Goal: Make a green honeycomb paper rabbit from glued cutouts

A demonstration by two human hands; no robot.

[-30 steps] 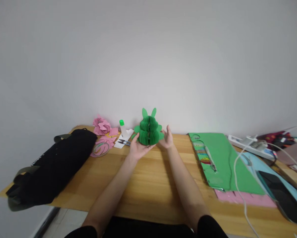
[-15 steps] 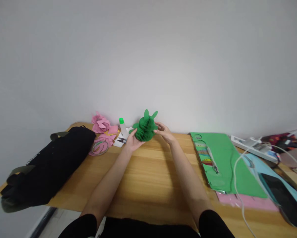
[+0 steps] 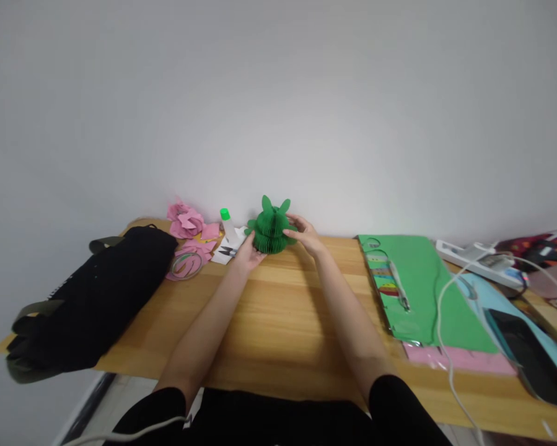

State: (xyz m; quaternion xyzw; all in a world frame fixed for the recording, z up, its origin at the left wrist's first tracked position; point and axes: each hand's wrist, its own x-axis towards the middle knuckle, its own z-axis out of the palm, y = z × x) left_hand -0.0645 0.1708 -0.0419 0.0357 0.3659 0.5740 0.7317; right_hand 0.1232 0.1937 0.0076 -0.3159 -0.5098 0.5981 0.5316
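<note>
A green honeycomb paper figure (image 3: 270,225) with two ears stands near the far edge of the wooden table (image 3: 278,322), close to the wall. My left hand (image 3: 246,253) cups its lower left side. My right hand (image 3: 302,233) grips its right side with the fingers on the paper. Both arms stretch far forward across the table.
A black bag (image 3: 92,297) lies at the left. Pink paper scraps (image 3: 188,224), a glue bottle (image 3: 227,225), small snips (image 3: 227,251) and a tape roll (image 3: 185,265) sit behind it. Green paper sheets (image 3: 412,285), a white cable (image 3: 445,310), a power strip (image 3: 473,259) and a phone (image 3: 522,353) lie at the right.
The green figure has been carried farther back toward the wall and lowered. My right hand, open beside it a second ago, now grips its right side.
</note>
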